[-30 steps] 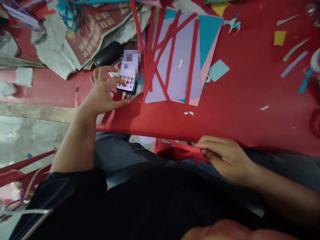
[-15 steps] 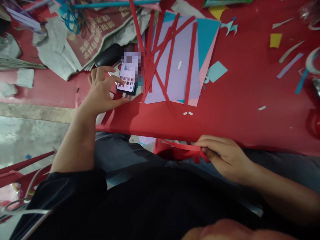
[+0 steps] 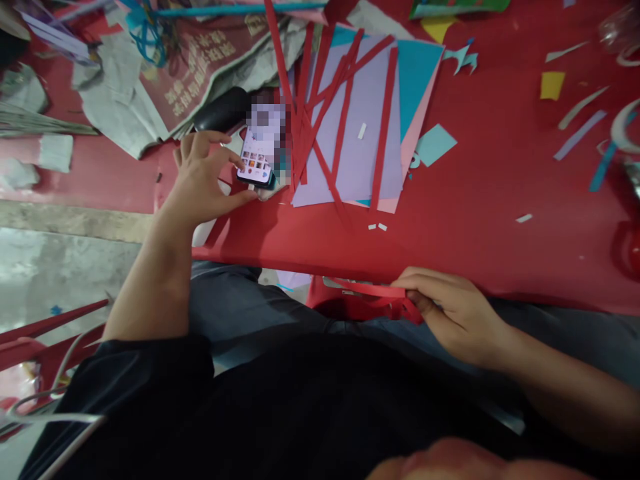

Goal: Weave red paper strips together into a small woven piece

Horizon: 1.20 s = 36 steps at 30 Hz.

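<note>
My left hand (image 3: 203,177) is open at the lower left of a smartphone (image 3: 261,147), its index finger at the lit screen and its thumb by the phone's bottom edge. Small pictures fill the lower part of that screen; its upper part is blurred out. Over my lap, my right hand (image 3: 440,303) pinches a red paper strip (image 3: 373,289) between thumb and fingers. The strip stretches leftward from the fingertips, and more red paper hangs beneath them. Several other red strips (image 3: 340,127) lie criss-crossed on a lilac sheet (image 3: 367,157) to the right of the phone.
A black rounded object (image 3: 223,110) lies behind the phone, beside crumpled newspaper (image 3: 117,100). Teal (image 3: 420,73) and pink sheets stick out under the lilac one. Paper scraps, among them a light blue square (image 3: 437,145) and a yellow piece (image 3: 553,85), dot the red table (image 3: 475,200).
The rows of small pictures on the phone screen have shifted slightly. My left index finger has moved a little up and left on the screen. My right hand keeps its pinch on the strip.
</note>
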Each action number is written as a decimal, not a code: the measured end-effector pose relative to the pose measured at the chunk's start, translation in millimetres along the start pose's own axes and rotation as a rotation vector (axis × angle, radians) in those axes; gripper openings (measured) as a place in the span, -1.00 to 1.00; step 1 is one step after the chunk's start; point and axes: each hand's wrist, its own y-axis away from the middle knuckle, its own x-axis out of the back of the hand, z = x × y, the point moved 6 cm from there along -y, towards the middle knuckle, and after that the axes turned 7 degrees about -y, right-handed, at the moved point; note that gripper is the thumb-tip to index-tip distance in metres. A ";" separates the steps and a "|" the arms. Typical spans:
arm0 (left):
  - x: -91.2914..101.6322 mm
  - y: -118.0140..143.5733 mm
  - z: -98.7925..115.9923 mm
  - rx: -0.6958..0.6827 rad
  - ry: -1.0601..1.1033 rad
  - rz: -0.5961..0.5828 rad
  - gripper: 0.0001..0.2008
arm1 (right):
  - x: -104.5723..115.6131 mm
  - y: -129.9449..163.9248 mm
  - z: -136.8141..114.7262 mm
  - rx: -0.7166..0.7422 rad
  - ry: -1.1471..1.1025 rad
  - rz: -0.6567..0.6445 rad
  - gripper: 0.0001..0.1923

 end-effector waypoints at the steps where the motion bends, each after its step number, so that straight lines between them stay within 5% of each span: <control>1: 1.0 0.4 -0.9 0.014 0.003 0.005 -0.43 | 0.2 0.4 -0.2 -0.003 0.003 -0.001 -0.78; 12: -3.4 1.1 -3.4 0.042 0.050 -0.017 -0.52 | -1.6 2.5 2.2 -0.004 0.016 -0.009 -0.79; 18: -5.1 -3.8 -20.6 0.035 0.209 0.161 -0.24 | -0.9 1.3 0.6 0.020 0.038 -0.011 -0.79; 28: -55.2 -27.2 -48.1 -0.199 0.268 0.172 -0.20 | -0.4 -1.0 -4.1 0.057 0.061 0.008 -0.79; 36: -37.8 -15.2 -12.9 -0.294 0.237 0.237 -0.40 | -0.9 -2.1 -1.0 0.037 0.070 0.006 -0.77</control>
